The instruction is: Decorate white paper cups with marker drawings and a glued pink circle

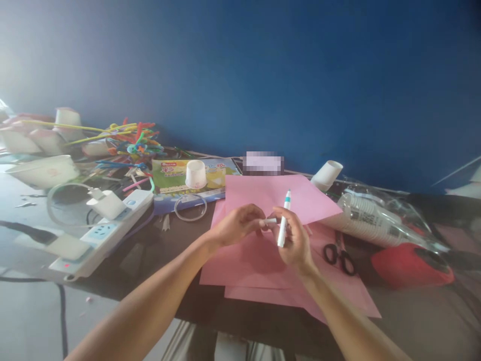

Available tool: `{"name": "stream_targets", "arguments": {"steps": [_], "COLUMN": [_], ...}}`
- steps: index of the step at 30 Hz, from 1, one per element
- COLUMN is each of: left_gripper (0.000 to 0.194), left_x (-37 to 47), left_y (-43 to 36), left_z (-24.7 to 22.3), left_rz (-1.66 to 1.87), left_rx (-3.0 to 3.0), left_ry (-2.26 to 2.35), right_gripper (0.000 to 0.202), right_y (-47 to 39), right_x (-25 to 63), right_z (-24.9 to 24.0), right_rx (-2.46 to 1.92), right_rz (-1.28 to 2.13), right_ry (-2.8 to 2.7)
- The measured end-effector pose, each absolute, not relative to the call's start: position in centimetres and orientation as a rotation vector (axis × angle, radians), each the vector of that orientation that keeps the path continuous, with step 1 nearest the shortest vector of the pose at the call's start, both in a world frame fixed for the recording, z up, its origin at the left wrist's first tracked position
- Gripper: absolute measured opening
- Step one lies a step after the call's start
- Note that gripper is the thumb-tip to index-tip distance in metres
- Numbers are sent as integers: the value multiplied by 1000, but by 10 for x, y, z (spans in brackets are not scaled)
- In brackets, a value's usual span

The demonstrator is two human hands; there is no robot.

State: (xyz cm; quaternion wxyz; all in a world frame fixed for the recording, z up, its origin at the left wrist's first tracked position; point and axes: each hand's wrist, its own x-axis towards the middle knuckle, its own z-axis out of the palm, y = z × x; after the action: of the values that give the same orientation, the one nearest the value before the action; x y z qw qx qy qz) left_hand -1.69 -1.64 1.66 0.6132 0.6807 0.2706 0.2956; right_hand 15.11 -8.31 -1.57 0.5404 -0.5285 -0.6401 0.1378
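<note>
So both hands are up over the pink paper sheets, pretty much mid-table. The right hand is curled around a white marker with a teal band, which stands close to upright, teal-gray tip up. The left hand is mostly closed, fingertips pinching a small white cylinder, and the right fingertips are right at its other end.

Room-wise, there's a decent strip of dark tabletop between the sheets and the white power strip on the left. The sheets' near edges stop a bit short of the table's front edge.

The right side is tighter: black-handled scissors lie on the pink paper, with a red object just past them and a bagged stack of paper cups behind. 1 tilted paper cup sits by the top sheet's far edge.

Far left of the sheets, 1 upside-down paper cup is on the rainbow paper pack, with a clear ring overlapping the pack's near edge. Pipe cleaners are heaped farther left, near the wall.
</note>
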Motion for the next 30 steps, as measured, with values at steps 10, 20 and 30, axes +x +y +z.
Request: {"name": "stream_targets", "arguments": {"steps": [10,20,30], "left_gripper": [29,45,41], "left_x": [-50,-44,-47], "left_y": [18,16,19], "left_z": [-4,9,1], "left_rz": [815,1062,865], "left_rx": [2240,1948,2014], "left_ry": [1725,1572,1628], "right_gripper": [31,28,30], "right_y": [-75,-70,-67], "right_x": [162,163,166], "right_z": [-20,-18,-22], "right_rx": [-1346,-1416,-1443], "right_rz": [183,188,220], "right_ry": [-1537,-1544,-1489]}}
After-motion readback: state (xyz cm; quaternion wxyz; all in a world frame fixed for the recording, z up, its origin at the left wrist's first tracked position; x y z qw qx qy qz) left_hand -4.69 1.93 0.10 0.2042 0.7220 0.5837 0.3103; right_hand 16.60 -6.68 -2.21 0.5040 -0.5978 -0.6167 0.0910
